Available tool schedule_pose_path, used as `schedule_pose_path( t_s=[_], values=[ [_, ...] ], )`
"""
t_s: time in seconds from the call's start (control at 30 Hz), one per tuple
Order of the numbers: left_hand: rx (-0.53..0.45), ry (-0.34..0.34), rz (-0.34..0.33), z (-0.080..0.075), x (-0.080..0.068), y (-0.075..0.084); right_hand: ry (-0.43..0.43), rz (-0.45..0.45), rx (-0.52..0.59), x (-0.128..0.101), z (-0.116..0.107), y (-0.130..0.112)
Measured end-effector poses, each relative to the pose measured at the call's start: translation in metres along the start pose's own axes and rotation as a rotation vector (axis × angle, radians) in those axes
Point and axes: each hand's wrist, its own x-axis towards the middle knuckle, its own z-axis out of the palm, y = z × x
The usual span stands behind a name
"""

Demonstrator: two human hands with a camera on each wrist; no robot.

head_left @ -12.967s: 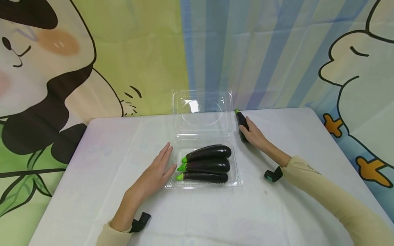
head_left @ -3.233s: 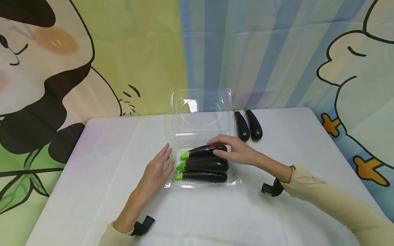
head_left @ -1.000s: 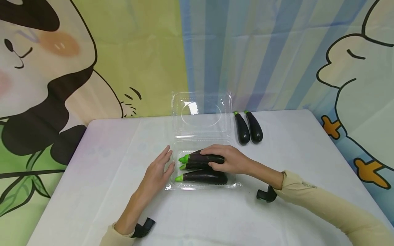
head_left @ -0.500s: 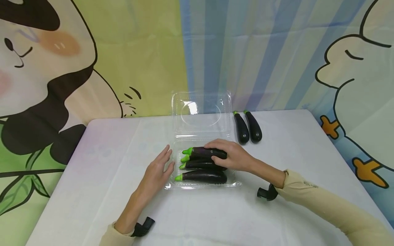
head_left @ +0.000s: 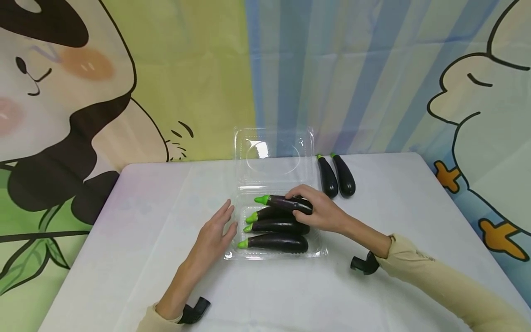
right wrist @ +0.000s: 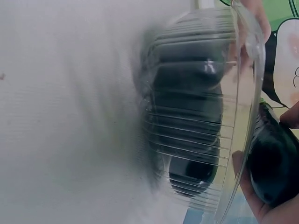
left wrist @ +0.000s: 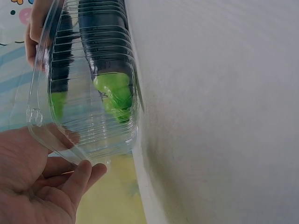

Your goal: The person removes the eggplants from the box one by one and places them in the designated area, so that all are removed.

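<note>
In the head view, my right hand (head_left: 321, 207) grips a dark eggplant (head_left: 286, 203) by its thick end, its green tip pointing left, above the back of a clear plastic clamshell box (head_left: 317, 253). Under it in the box lie three more eggplants, the front one (head_left: 275, 242) a little apart. The right wrist view shows the held eggplant (right wrist: 273, 156) higher than the box rim, between thumb and fingers. My left hand (head_left: 215, 230) rests against the box's left side with fingers extended; in the left wrist view its fingertips (left wrist: 83, 169) are at the box corner.
Two eggplants (head_left: 343, 176) lie side by side on the white table (head_left: 394, 184), behind and right of the box. The box's open lid (head_left: 274, 157) stands up at the back, near the printed cloth backdrop (head_left: 207, 83). Black wrist mounts (head_left: 365, 263) hang from both forearms.
One eggplant has risen from the box's pile in my right hand, moving slightly back and right. Earlier, a second eggplant came to lie at the back right. The left hand has stayed put.
</note>
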Motion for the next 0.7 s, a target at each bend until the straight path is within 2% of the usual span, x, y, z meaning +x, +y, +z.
schedule_pose_path(
  t_s=[0.33,0.7],
  values=[
    [0.0,-0.002,-0.002,0.0,0.001,0.0,0.006,0.049,-0.019,0.002,-0.008,-0.001],
    [0.001,-0.005,0.004,0.001,0.0,0.0,0.098,0.134,-0.034,-0.005,-0.014,0.005]
  ],
)
